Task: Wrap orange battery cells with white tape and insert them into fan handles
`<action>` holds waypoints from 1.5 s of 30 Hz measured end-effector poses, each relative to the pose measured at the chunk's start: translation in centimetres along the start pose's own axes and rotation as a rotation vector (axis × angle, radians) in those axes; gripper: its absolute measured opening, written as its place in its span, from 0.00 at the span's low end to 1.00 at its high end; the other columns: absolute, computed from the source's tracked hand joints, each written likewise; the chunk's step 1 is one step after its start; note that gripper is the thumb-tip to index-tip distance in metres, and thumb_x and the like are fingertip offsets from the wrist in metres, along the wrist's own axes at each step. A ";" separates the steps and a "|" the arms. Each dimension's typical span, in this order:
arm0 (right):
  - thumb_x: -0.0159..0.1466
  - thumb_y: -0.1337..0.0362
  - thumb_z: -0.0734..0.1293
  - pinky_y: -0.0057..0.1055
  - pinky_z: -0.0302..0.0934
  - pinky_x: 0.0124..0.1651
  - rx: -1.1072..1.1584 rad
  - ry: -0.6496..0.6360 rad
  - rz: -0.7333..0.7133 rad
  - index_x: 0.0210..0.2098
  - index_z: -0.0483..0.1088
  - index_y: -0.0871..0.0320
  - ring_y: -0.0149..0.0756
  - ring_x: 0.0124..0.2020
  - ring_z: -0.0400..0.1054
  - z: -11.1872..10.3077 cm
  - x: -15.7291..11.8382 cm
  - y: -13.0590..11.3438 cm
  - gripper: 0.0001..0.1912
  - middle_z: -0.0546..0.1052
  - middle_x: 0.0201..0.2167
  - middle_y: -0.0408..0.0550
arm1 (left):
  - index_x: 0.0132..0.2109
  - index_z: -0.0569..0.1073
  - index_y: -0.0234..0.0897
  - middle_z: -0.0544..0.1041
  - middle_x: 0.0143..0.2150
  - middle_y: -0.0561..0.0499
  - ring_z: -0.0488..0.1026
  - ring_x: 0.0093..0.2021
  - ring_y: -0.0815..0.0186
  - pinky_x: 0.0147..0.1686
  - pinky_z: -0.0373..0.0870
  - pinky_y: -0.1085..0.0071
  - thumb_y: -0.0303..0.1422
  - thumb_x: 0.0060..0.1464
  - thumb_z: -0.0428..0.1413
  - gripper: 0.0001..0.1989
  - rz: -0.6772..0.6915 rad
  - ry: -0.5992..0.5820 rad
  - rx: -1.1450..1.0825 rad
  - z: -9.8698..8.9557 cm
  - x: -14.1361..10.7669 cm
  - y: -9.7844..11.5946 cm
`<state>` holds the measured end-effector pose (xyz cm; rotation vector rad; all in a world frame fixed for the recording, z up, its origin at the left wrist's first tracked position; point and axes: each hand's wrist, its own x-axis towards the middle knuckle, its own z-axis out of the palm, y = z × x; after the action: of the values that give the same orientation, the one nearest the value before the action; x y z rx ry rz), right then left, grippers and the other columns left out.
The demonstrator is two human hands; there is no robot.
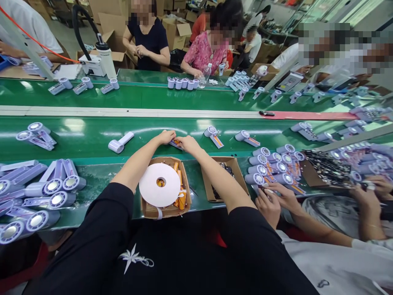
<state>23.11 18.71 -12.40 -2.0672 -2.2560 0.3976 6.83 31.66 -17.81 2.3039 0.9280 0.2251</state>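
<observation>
Both arms reach forward over the green conveyor belt. My left hand [166, 137] is closed on one end of a lilac handheld fan [177, 144], whose head is mostly covered by the fingers. From the other side my right hand [188, 144] pinches at the same fan's handle, where a bit of orange shows between the fingertips. Nearer to me stands a cardboard box [188, 200] with a white paper roll [150, 184] on top and orange battery cells [181, 198] beside the roll. Under my right forearm sits another cardboard box [208, 190] of small dark parts.
Lilac fan housings [58, 186] are heaped at the left. Single fans [116, 145] lie along the belt. To the right, more fans [260, 164] stand grouped near a co-worker's hands [273, 203]. A white divider [184, 113] runs across; people work beyond it.
</observation>
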 end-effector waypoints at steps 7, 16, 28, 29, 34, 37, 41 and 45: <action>0.72 0.58 0.72 0.49 0.69 0.61 -0.049 -0.115 -0.020 0.67 0.78 0.53 0.63 0.59 0.78 0.5 2.0 -0.9 0.26 0.83 0.59 0.66 | 0.61 0.77 0.37 0.79 0.61 0.42 0.79 0.56 0.56 0.57 0.81 0.52 0.43 0.72 0.62 0.19 -0.102 -0.039 -0.021 0.2 1.0 1.2; 0.80 0.60 0.61 0.29 0.68 0.51 0.141 -0.082 0.041 0.67 0.77 0.59 0.38 0.48 0.80 -0.4 0.7 4.3 0.22 0.87 0.53 0.52 | 0.61 0.77 0.37 0.79 0.61 0.42 0.79 0.56 0.56 0.56 0.81 0.52 0.44 0.72 0.62 0.19 -0.167 -0.023 -0.097 0.3 1.4 2.5; 0.77 0.54 0.70 0.48 0.74 0.61 0.062 -0.063 0.187 0.58 0.77 0.58 0.46 0.57 0.77 1.1 0.5 4.8 0.17 0.81 0.58 0.55 | 0.62 0.77 0.38 0.78 0.62 0.42 0.79 0.57 0.56 0.57 0.81 0.52 0.43 0.72 0.61 0.19 -0.204 0.011 -0.120 1.3 2.0 3.9; 0.76 0.53 0.70 0.50 0.75 0.61 0.057 -0.060 0.198 0.59 0.76 0.58 0.45 0.57 0.77 1.1 0.3 4.6 0.19 0.79 0.60 0.55 | 0.62 0.77 0.38 0.78 0.63 0.42 0.79 0.57 0.56 0.58 0.81 0.52 0.43 0.72 0.61 0.19 -0.206 0.020 -0.104 1.2 1.9 4.3; 0.75 0.54 0.72 0.48 0.76 0.59 0.052 -0.006 0.190 0.61 0.75 0.56 0.45 0.57 0.77 -0.2 -0.6 4.0 0.20 0.78 0.61 0.55 | 0.63 0.76 0.38 0.77 0.64 0.41 0.78 0.58 0.55 0.58 0.81 0.51 0.43 0.72 0.61 0.20 -0.215 0.071 -0.016 0.8 1.2 6.3; 0.75 0.53 0.72 0.50 0.75 0.60 0.063 0.068 0.173 0.61 0.75 0.57 0.46 0.58 0.77 -1.0 -0.9 4.2 0.20 0.78 0.61 0.55 | 0.64 0.75 0.38 0.77 0.64 0.41 0.78 0.58 0.55 0.58 0.81 0.51 0.43 0.72 0.62 0.21 -0.237 0.097 0.017 0.8 1.2 6.8; 0.77 0.56 0.66 0.42 0.69 0.61 0.140 0.116 0.116 0.53 0.78 0.60 0.43 0.56 0.75 -1.5 -1.0 5.1 0.16 0.80 0.56 0.54 | 0.64 0.75 0.37 0.77 0.64 0.41 0.78 0.59 0.54 0.59 0.80 0.50 0.43 0.71 0.62 0.21 -0.304 0.100 0.049 1.2 1.7 7.1; 0.75 0.55 0.64 0.30 0.65 0.50 0.235 0.044 0.067 0.43 0.80 0.60 0.37 0.44 0.73 -1.8 -1.0 6.4 0.17 0.83 0.43 0.48 | 0.64 0.75 0.37 0.77 0.64 0.41 0.78 0.60 0.53 0.60 0.80 0.49 0.43 0.71 0.62 0.22 -0.331 0.078 0.066 1.6 2.0 7.6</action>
<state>29.77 18.41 -11.99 -2.0149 -2.0101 0.5846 13.17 28.07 -14.49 2.1711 1.3550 0.1450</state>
